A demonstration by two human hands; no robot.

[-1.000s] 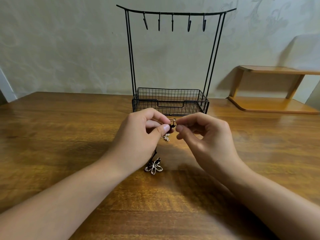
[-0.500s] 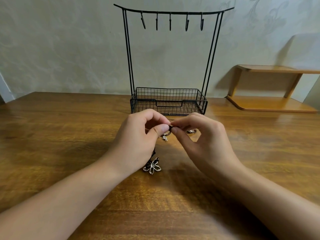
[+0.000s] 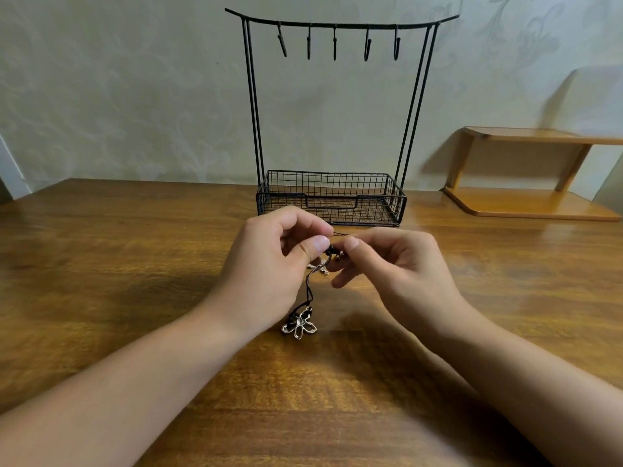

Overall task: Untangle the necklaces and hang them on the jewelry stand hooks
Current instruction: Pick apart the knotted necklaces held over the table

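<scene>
Tangled black-cord necklaces (image 3: 309, 287) hang between my hands just above the wooden table. My left hand (image 3: 269, 267) and my right hand (image 3: 392, 267) both pinch the knot (image 3: 332, 251) at their fingertips. A silver flower pendant (image 3: 300, 325) rests on the table below my left hand. A second small silver pendant (image 3: 320, 265) shows between the hands. Behind them stands the black wire jewelry stand (image 3: 337, 129), its top bar carrying several bare hooks (image 3: 334, 42), with a mesh basket (image 3: 332, 197) at its base.
The wooden table (image 3: 135, 264) stretches wide on both sides. A low wooden two-tier shelf (image 3: 532, 176) sits at the back right against the pale wall.
My fingertips have shifted on the knot, and my right hand's fingers have spread a little. The cord below my left hand hangs more visibly. The view tilted slightly.
</scene>
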